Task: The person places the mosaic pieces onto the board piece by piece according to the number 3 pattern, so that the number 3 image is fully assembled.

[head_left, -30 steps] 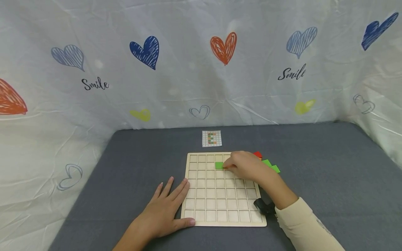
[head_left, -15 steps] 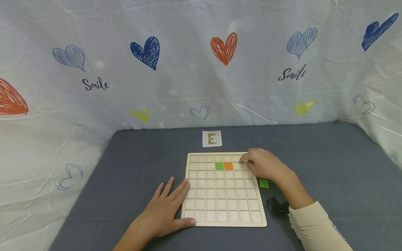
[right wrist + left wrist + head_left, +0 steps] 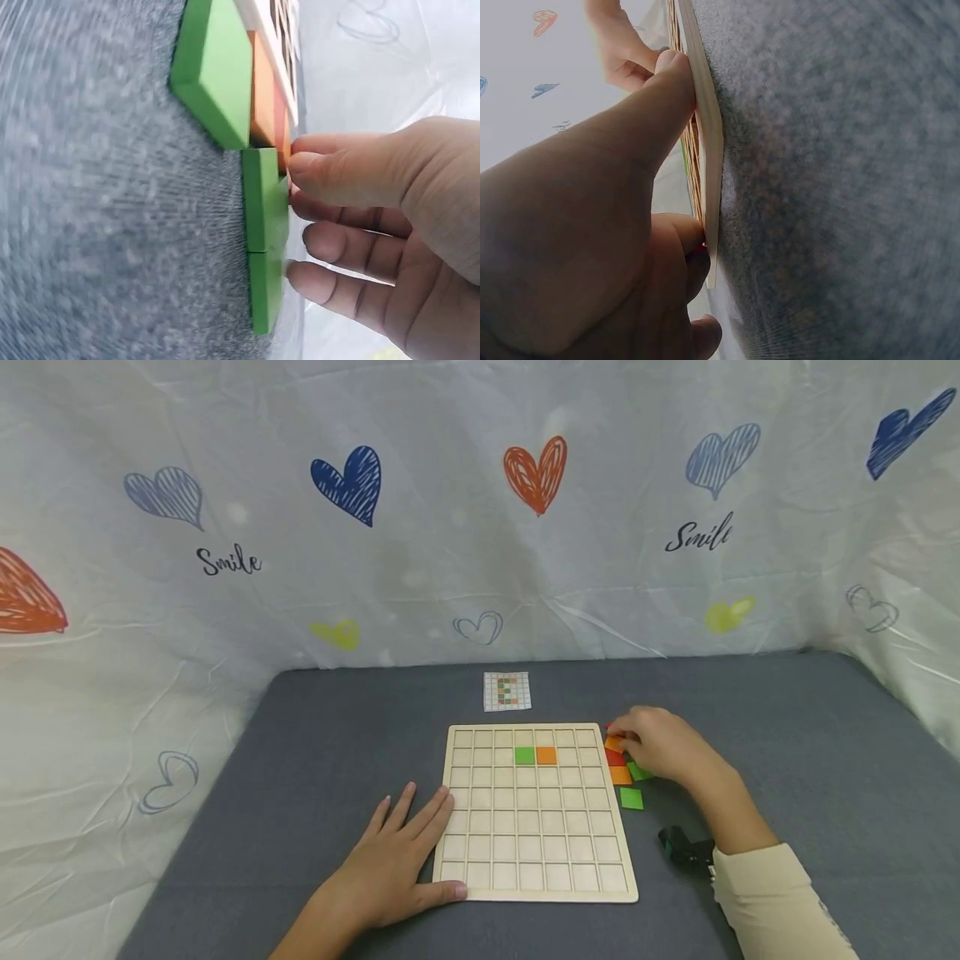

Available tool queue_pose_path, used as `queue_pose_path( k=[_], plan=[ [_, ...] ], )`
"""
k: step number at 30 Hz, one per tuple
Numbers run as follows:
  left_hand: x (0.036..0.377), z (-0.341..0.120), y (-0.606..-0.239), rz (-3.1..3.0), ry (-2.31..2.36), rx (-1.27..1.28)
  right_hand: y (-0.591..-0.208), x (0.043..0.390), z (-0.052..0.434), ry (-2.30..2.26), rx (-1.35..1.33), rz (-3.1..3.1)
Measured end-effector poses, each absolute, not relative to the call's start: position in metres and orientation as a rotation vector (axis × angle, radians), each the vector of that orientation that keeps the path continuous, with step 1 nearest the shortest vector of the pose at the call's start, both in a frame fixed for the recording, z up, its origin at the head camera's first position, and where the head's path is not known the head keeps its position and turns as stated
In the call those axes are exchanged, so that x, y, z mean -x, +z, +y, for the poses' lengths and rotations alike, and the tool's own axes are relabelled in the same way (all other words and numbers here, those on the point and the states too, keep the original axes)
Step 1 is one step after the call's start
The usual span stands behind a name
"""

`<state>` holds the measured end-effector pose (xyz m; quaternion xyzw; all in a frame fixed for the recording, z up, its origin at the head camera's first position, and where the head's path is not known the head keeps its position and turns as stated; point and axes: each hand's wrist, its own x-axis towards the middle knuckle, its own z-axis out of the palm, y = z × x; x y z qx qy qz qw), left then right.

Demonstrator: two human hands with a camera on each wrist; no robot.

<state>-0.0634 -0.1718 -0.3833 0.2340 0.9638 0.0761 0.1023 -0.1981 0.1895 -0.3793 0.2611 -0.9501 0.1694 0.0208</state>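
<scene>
My left hand [image 3: 393, 868] lies flat with fingers spread, thumb and fingertips on the left edge of a wooden grid board [image 3: 536, 895]. A green square tile [image 3: 524, 756] and an orange square tile [image 3: 546, 756] sit side by side in the board's second row. Beyond the right edge, my right hand [image 3: 667, 743] is over several loose tiles, fingers slightly bent, fingertips right at another orange tile [image 3: 613, 743]. Its thumb [image 3: 315, 172] and index finger are close to the orange tile in the right wrist view, above green tiles [image 3: 262, 202].
A small printed card [image 3: 507, 692] with a coloured grid pattern lies behind the board. A red tile [image 3: 615, 758], an orange tile [image 3: 620, 775] and a green tile [image 3: 632, 798] lie along the board's right side. A dark wrist device [image 3: 684, 847] hangs below the right forearm.
My right hand has let go of the orange tile beside the green one, then moved right off the board to the loose tiles. My left hand has stayed in place.
</scene>
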Motion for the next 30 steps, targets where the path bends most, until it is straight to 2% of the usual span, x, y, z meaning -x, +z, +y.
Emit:
queue_pose_path(
  k=[21,25,30],
  plan=[
    [0.063,-0.172,-0.383,2.838,0.246,-0.684,-0.381,0.216,0.189,0.525,-0.636,-3.039],
    [0.064,-0.172,-0.382,2.841,0.241,-0.687,-0.381,0.219,0.186,0.582,-0.511,-3.071],
    [0.064,-0.171,-0.383,2.835,0.240,-0.684,-0.379,0.219,0.187,0.502,-0.220,-3.076]
  ],
)
